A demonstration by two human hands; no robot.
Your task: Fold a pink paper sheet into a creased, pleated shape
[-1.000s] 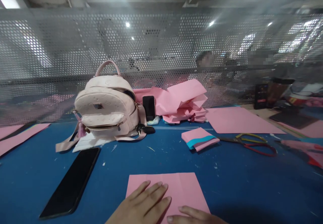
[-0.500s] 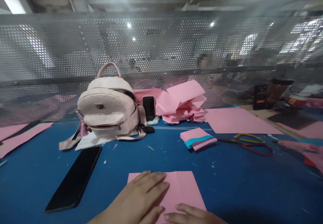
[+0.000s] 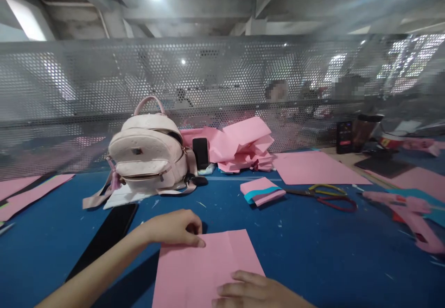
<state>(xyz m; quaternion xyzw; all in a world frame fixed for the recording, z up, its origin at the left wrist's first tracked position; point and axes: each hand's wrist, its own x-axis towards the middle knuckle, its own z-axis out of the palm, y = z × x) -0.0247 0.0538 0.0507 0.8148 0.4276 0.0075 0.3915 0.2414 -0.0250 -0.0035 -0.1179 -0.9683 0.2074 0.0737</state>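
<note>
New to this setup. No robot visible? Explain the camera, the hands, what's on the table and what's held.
Right, no robot: these are a person's bare hands, seen by a camera worn on their head, looking forward and down.

The left hand is at the far-left part of a pink sheet, thumb over its far edge; whether it pinches the paper is unclear. The right hand rests on the sheet with fingers extended.

On the blue table are also a pale backpack, a dark phone lying flat, a folded pink piece with a blue band, scissors and a pink glue gun. Crumpled pink paper sits before a perforated panel.
</note>
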